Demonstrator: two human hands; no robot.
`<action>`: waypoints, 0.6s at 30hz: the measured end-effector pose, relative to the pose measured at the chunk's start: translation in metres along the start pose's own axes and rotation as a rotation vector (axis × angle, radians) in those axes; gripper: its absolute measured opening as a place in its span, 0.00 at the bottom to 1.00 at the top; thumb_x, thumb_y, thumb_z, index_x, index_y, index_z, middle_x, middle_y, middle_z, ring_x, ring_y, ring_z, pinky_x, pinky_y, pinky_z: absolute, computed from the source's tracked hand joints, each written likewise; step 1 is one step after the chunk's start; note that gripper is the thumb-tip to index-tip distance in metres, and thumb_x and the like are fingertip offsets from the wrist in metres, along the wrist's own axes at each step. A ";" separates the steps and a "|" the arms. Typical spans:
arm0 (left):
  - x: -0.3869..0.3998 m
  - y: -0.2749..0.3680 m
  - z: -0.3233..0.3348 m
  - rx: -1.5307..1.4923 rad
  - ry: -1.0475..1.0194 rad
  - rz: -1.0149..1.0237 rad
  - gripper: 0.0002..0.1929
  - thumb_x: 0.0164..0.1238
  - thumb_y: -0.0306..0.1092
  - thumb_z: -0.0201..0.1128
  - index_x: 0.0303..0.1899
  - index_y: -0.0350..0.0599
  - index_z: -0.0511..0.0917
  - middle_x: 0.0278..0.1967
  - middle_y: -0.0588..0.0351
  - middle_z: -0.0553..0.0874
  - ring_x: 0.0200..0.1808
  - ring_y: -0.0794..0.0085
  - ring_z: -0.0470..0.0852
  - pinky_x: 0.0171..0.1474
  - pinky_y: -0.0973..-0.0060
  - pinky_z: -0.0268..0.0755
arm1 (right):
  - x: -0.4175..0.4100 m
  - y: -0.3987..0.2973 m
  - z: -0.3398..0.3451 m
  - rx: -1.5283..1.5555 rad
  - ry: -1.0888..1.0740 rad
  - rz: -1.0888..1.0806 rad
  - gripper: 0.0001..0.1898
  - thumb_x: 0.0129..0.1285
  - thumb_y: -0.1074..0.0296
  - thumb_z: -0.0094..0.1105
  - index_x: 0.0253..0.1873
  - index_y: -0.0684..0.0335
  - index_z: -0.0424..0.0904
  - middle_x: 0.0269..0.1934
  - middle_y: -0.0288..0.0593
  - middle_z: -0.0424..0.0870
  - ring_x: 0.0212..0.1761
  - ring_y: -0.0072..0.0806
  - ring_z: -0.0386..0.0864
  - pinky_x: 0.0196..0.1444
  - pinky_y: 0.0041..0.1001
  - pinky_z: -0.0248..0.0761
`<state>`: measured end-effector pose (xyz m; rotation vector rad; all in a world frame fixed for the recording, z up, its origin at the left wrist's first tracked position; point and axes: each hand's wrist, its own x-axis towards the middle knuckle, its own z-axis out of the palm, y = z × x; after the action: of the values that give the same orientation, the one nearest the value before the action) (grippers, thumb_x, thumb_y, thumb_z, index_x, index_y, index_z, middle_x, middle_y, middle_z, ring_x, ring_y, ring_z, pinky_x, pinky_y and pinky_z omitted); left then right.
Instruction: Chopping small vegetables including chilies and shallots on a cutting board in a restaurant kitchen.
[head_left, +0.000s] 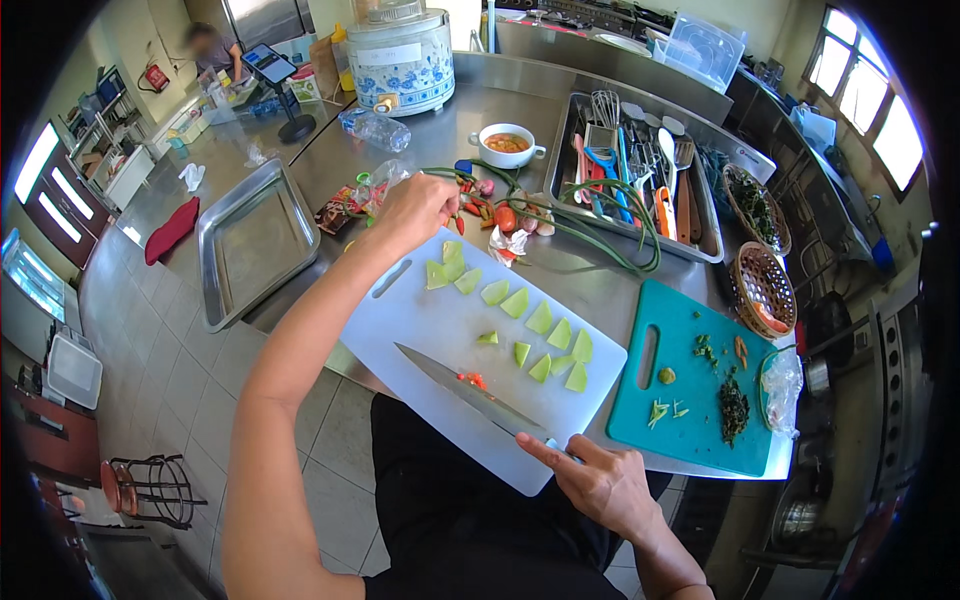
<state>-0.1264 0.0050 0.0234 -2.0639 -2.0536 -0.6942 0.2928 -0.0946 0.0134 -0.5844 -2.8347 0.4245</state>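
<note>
My right hand (596, 474) grips the handle of a chef's knife (472, 390), its index finger stretched towards the blade. The blade lies over a white cutting board (420, 322), beside a small heap of chopped red pieces (472, 380). Pale green vegetable pieces (515, 303) are spread in rows across the board. My left hand (420, 210) is above the board's far left edge, fingers bent down near red chillies (470, 208); its fingertips are partly hidden, so whether they hold anything is unclear. A red tomato (505, 218), shallots (485, 187) and long green beans (600, 241) lie beyond the board.
A green cutting board (637, 405) with chopped herbs (733, 409) is at the right. Behind are a utensil tray (716, 251), a soup bowl (507, 159) and a patterned dispenser (401, 67). A metal tray (217, 300) stands left. Another person (214, 56) is far back left.
</note>
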 end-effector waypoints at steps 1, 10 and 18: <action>0.008 0.001 0.000 -0.068 -0.019 0.022 0.05 0.56 0.20 0.69 0.32 0.41 0.88 0.32 0.48 0.91 0.37 0.54 0.91 0.41 0.60 0.84 | 0.000 0.001 0.000 -0.012 0.021 -0.011 0.44 0.64 0.75 0.67 0.81 0.28 0.67 0.28 0.34 0.77 0.16 0.25 0.76 0.15 0.28 0.72; 0.042 0.012 0.013 -0.298 -0.259 0.040 0.06 0.58 0.16 0.71 0.37 0.34 0.88 0.34 0.50 0.93 0.38 0.70 0.93 0.46 0.73 0.86 | 0.007 -0.002 0.000 -0.061 0.017 -0.031 0.44 0.63 0.77 0.65 0.81 0.27 0.67 0.29 0.33 0.76 0.16 0.22 0.76 0.16 0.28 0.73; 0.013 0.076 0.001 -0.701 -0.517 0.163 0.10 0.62 0.23 0.75 0.46 0.36 0.90 0.40 0.54 0.93 0.44 0.70 0.92 0.54 0.74 0.85 | 0.020 0.002 -0.005 -0.100 0.022 -0.034 0.46 0.60 0.79 0.65 0.80 0.26 0.69 0.30 0.35 0.76 0.20 0.26 0.82 0.20 0.30 0.77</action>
<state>-0.0522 0.0135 0.0445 -3.0332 -2.0159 -1.0527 0.2774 -0.0835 0.0205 -0.5555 -2.8533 0.2702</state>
